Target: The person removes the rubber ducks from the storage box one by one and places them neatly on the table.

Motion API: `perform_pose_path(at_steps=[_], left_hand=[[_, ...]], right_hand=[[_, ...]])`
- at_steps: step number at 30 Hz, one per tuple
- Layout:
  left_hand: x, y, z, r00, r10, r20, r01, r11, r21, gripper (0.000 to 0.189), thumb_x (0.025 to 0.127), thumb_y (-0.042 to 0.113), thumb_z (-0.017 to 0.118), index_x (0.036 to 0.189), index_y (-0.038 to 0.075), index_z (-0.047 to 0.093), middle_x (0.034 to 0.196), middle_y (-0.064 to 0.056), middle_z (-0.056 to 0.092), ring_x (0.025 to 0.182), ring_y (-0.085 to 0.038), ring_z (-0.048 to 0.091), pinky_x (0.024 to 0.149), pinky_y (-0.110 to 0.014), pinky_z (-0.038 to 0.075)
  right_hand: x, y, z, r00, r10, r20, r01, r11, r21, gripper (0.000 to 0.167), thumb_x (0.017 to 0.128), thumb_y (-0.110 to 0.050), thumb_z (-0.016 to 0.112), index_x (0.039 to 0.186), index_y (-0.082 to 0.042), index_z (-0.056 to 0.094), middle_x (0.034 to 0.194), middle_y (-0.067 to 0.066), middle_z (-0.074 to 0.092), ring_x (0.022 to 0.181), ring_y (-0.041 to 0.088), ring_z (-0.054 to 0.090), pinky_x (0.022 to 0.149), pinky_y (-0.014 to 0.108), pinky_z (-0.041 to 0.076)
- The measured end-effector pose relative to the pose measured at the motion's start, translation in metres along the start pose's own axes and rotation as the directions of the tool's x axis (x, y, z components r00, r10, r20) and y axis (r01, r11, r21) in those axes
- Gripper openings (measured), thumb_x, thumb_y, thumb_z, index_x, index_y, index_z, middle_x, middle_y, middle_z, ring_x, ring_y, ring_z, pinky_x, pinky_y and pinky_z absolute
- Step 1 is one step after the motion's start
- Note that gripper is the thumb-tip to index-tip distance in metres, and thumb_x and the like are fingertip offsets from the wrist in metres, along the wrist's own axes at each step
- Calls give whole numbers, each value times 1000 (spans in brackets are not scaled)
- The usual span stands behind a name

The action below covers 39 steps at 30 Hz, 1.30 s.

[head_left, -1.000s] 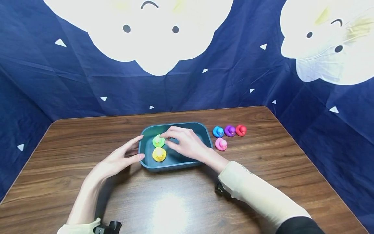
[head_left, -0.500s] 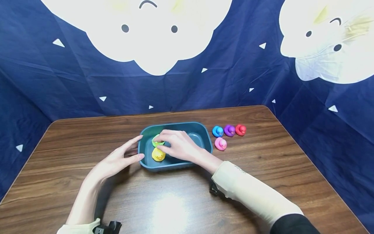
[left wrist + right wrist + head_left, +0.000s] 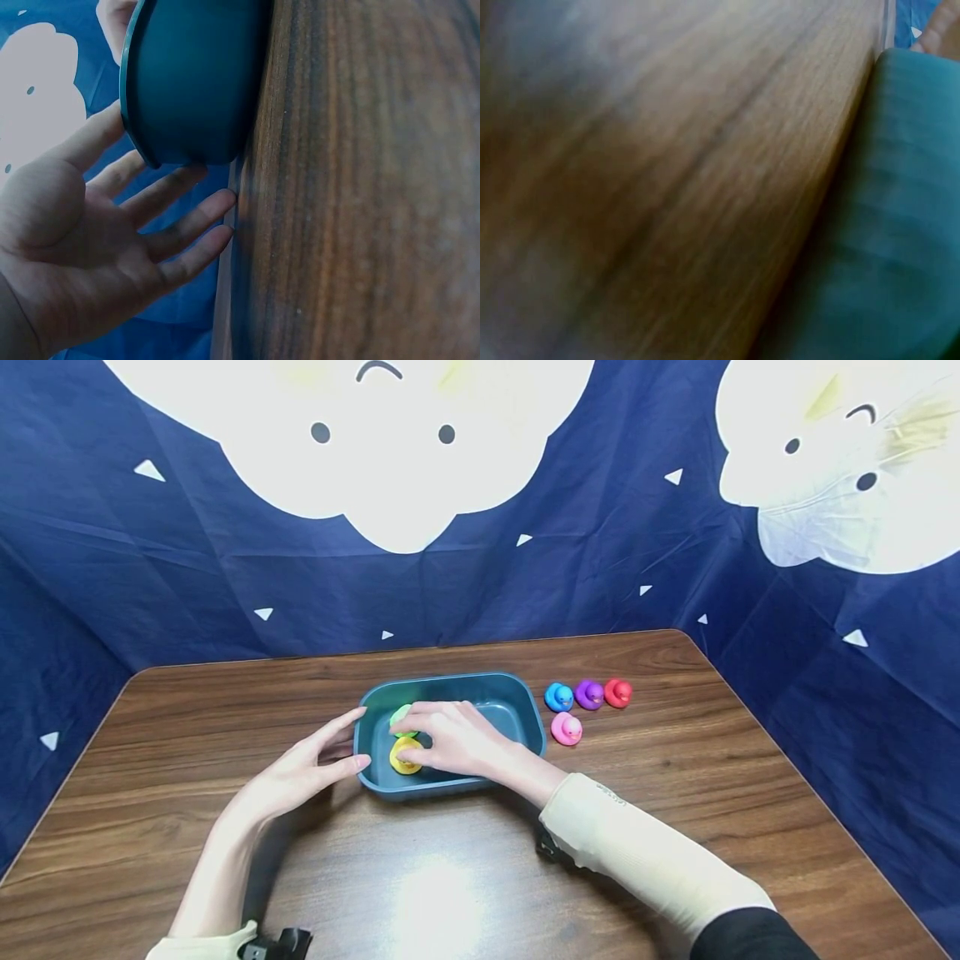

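Slack at left could let the teal tub (image 3: 435, 788) slide, I judge: the left grip (image 3: 300, 768), fingers spread wide, touches its end. Inside, the green duck (image 3: 399, 717) and yellow duck (image 3: 405, 745) risk toppling if nudged by the right grip (image 3: 461, 739) over them; whether it pinches either, I cannot tell.

Left grip (image 3: 296, 772) touching teal tray (image 3: 517, 718), right grip (image 3: 461, 739) over yellow duck (image 3: 402, 768), wooden table (image 3: 675, 760)
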State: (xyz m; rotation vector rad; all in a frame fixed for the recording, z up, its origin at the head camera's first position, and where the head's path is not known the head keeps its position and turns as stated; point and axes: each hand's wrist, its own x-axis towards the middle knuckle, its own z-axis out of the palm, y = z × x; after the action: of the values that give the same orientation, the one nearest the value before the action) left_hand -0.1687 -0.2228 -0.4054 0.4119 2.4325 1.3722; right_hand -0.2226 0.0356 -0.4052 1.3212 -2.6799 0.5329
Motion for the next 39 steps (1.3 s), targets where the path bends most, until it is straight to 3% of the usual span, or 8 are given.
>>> perform_pose_path(at_steps=[15, 28, 39], left_hand=[[-1, 1, 0, 1000, -22, -11, 23, 1000, 14, 76, 103, 36, 64, 165, 19, 24, 159, -20, 45, 143, -39, 50, 111, -42, 46], [0, 1, 1, 1000, -15, -5, 15, 1000, 4, 76, 103, 35, 64, 165, 18, 23, 161, -21, 41, 143, -41, 50, 112, -51, 44], [0, 1, 1, 1000, -21, 1, 21, 1000, -7, 77, 103, 34, 64, 165, 19, 21, 165, -20, 36, 145, -42, 47, 113, -53, 43]], right_hand=[[0, -1, 3, 999, 0, 40, 0, 1000, -8, 33, 91, -46, 75, 118, -26, 77, 116, -11, 73, 97, 7, 70, 78, 22, 55], [0, 1, 5, 997, -43, 58, 45, 998, -37, 31, 87, -46, 81, 112, -29, 79, 106, -13, 72, 89, 4, 68, 74, 20, 52], [0, 1, 4, 996, -32, 81, 36, 998, -56, 34, 85, -45, 83, 114, -28, 79, 110, -14, 72, 94, 4, 69, 78, 22, 55]])
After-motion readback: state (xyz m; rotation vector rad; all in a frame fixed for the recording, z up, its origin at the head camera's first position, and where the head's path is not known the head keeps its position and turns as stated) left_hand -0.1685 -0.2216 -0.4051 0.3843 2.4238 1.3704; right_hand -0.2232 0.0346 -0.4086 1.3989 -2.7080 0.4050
